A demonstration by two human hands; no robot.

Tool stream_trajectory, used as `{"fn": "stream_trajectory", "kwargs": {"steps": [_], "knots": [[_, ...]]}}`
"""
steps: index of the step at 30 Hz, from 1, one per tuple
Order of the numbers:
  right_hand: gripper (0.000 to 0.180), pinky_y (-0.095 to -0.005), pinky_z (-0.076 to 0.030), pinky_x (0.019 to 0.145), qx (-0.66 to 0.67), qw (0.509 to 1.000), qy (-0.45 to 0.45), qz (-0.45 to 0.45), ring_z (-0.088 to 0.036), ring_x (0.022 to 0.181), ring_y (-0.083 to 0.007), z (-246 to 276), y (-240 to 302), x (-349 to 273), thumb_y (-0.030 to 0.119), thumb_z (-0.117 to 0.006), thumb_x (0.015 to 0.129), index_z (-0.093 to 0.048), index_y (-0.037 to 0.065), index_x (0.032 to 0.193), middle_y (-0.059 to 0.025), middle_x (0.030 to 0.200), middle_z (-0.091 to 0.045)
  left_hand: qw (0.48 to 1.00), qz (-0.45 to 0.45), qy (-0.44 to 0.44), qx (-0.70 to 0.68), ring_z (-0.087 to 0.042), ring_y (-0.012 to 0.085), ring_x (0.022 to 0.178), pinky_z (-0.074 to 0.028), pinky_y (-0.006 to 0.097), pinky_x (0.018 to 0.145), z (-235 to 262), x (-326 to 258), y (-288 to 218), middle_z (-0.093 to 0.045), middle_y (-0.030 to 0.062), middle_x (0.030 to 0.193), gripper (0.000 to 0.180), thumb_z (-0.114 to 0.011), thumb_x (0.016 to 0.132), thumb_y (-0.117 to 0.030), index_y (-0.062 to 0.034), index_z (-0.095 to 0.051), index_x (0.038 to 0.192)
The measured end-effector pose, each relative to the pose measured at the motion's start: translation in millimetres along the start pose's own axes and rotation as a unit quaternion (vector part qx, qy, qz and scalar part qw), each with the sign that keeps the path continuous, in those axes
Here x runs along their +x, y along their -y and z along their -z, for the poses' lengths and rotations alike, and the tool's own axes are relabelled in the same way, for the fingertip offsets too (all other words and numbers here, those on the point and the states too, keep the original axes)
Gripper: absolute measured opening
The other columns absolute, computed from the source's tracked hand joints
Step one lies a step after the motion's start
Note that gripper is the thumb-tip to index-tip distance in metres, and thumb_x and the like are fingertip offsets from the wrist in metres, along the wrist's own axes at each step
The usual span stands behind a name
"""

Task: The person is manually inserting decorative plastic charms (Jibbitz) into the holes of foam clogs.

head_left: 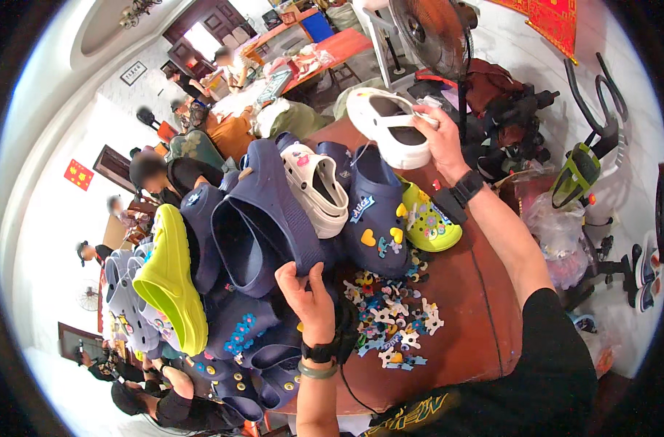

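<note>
My right hand (pixel 441 142) is raised over the far side of the table, closed around the edge of a white clog (pixel 379 120) with large openings. My left hand (pixel 308 300) grips the near end of a large navy clog (pixel 255 171) tilted on the shoe pile. Beside that clog lie a white clog with charms (pixel 313 182), a navy clog with yellow heart charms (pixel 375 211) and a lime green clog with charms (pixel 430 218). Small colourful shoe charms (pixel 394 317) are heaped on the table right of my left hand.
The reddish-brown table (pixel 470 313) bears the pile. More clogs, including a lime green one (pixel 170 284), are stacked at left. A standing fan (pixel 430 33), dark bags (pixel 499 109) and a plastic bag (pixel 561 247) stand beyond the table's right side. Several people work at left and behind.
</note>
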State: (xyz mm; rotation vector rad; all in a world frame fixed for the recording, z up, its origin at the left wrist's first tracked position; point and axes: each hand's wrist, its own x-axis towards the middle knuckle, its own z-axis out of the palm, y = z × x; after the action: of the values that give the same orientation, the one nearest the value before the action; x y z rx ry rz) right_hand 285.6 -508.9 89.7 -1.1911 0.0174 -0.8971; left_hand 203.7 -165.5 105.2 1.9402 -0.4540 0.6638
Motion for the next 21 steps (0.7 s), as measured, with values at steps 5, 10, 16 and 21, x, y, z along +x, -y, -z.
{"fn": "stream_trajectory", "kwargs": {"steps": [5, 10, 16, 21], "knots": [[0.024, -0.0260, -0.049, 0.070, 0.078, 0.994, 0.030, -0.067, -0.061, 0.079, -0.0107, -88, 43, -1, 0.016, -0.069, 0.081, -0.062, 0.001, 0.098, -0.0060, 0.090, -0.065, 1.000, -0.008, -0.013, -0.024, -0.049, 0.0162, 0.088, -0.045, 0.024, 0.069, -9, -2, 0, -0.043, 0.0091, 0.104, 0.030, -0.065, 0.084, 0.001, 0.0000, -0.046, 0.107], [0.010, -0.0287, -0.050, 0.066, 0.166, 0.982, 0.026, -0.081, -0.060, 0.075, -0.0133, -158, 60, 1, 0.007, -0.066, 0.081, -0.059, 0.002, 0.085, -0.0067, 0.085, -0.064, 0.994, 0.000, -0.023, -0.103, -0.049, 0.0146, 0.089, -0.045, 0.023, 0.070, -14, -4, 0, -0.041, 0.0080, 0.105, 0.031, -0.063, 0.086, 0.001, -0.0006, -0.044, 0.111], [0.015, -0.0268, -0.045, 0.062, 0.125, 0.991, 0.033, 0.028, -0.053, 0.067, -0.0087, -177, 114, 35, 0.013, -0.070, 0.078, -0.061, 0.001, 0.079, -0.0028, 0.077, -0.060, 0.990, -0.020, 0.000, -0.139, -0.047, 0.0210, 0.090, -0.043, 0.028, 0.072, -6, 4, -9, -0.042, 0.0109, 0.101, 0.031, -0.063, 0.085, 0.001, 0.0003, -0.043, 0.108], [0.015, -0.0282, -0.046, 0.060, 0.120, 0.984, 0.066, 0.110, -0.055, 0.067, -0.0100, -166, 195, 30, 0.011, -0.070, 0.080, -0.057, 0.005, 0.074, -0.0015, 0.076, -0.060, 0.995, -0.067, 0.007, -0.073, -0.043, 0.0155, 0.083, -0.039, 0.026, 0.072, 5, 19, -12, -0.041, 0.0072, 0.092, 0.023, -0.059, 0.089, -0.001, 0.0008, -0.043, 0.106]]}}
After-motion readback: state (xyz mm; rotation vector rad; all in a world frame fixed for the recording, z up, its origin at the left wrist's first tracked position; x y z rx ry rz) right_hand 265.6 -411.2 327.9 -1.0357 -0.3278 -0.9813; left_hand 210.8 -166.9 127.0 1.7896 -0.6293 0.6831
